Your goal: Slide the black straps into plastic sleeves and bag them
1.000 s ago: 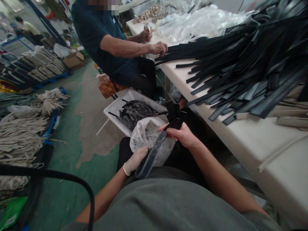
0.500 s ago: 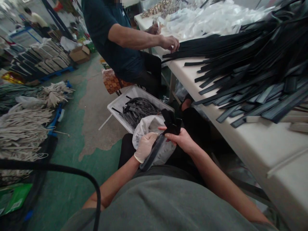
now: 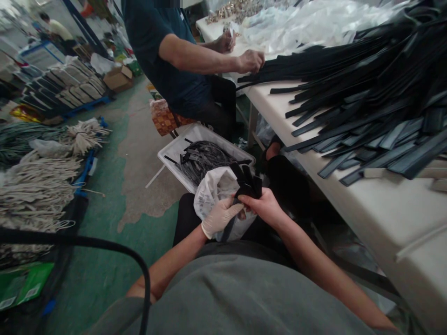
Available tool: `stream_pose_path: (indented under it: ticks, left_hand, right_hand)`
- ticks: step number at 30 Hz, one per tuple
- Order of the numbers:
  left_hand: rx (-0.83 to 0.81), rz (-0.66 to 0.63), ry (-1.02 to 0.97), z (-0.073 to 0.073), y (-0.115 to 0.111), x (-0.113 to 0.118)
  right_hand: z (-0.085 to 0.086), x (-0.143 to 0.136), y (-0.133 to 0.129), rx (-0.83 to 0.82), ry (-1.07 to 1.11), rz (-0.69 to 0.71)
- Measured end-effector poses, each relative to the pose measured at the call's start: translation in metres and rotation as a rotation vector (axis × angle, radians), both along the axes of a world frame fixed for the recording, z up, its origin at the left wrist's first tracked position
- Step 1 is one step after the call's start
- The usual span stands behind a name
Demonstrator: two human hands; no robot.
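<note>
While my bare right hand (image 3: 268,204) grips the black straps (image 3: 246,182), likely so they stay bunched, my gloved left hand (image 3: 219,218) pinches their low end, maybe to keep them steady. They are over the white sack (image 3: 206,193), just beside the white bin (image 3: 174,145), so both are near.

Cardbd box (image 3: 118,80) on flr (image 3: 132,181), grn pkt (image 3: 26,283), pale cord bndls (image 3: 38,186)

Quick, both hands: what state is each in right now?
Left hand: gloved, fingers closed in at the strips' lower end; its grip cannot be told.
Right hand: closed, holding a bunch of black strips.
</note>
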State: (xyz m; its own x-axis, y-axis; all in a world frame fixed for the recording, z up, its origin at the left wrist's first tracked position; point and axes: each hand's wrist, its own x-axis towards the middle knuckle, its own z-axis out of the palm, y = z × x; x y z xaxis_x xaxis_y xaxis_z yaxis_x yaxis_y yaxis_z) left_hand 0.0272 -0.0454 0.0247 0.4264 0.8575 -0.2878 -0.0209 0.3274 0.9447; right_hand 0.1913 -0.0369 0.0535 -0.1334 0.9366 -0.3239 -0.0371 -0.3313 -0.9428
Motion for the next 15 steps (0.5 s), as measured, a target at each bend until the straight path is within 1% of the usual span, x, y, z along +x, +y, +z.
stream_pose_path:
  ticks: [3, 5, 7, 9, 10, 11, 12, 13, 15]
  left_hand:
    - [0.019, -0.071, 0.139, -0.004, -0.009, -0.007]
    - [-0.018, -0.11, 0.2, -0.01, -0.019, -0.019]
    - [-0.12, -0.143, 0.148, -0.016, -0.028, -0.036]
    - [-0.235, -0.126, 0.042, -0.02, -0.028, -0.055]
    - [-0.258, -0.105, 0.02, -0.02, -0.022, -0.064]
    - [-0.245, -0.067, 0.031, -0.017, -0.012, -0.073]
    - [-0.192, -0.013, 0.081, -0.013, 0.004, -0.081]
    - [-0.097, 0.039, 0.164, -0.008, 0.025, -0.089]
    - [0.137, 0.239, 0.315, 0.007, 0.077, -0.101]
  right_hand:
    - [0.001, 0.012, 0.005, 0.035, -0.082, -0.098]
    - [0.003, 0.023, 0.01, 0.09, -0.101, -0.17]
    - [0.006, 0.032, 0.014, 0.141, -0.092, -0.23]
    - [0.01, 0.037, 0.018, 0.163, -0.056, -0.25]
    - [0.012, 0.038, 0.02, 0.172, -0.033, -0.257]
    - [0.013, 0.039, 0.021, 0.186, -0.017, -0.271]
    - [0.015, 0.039, 0.023, 0.205, -0.011, -0.292]
    - [0.016, 0.038, 0.026, 0.23, -0.016, -0.323]
    - [0.017, 0.039, 0.036, 0.287, -0.048, -0.393]
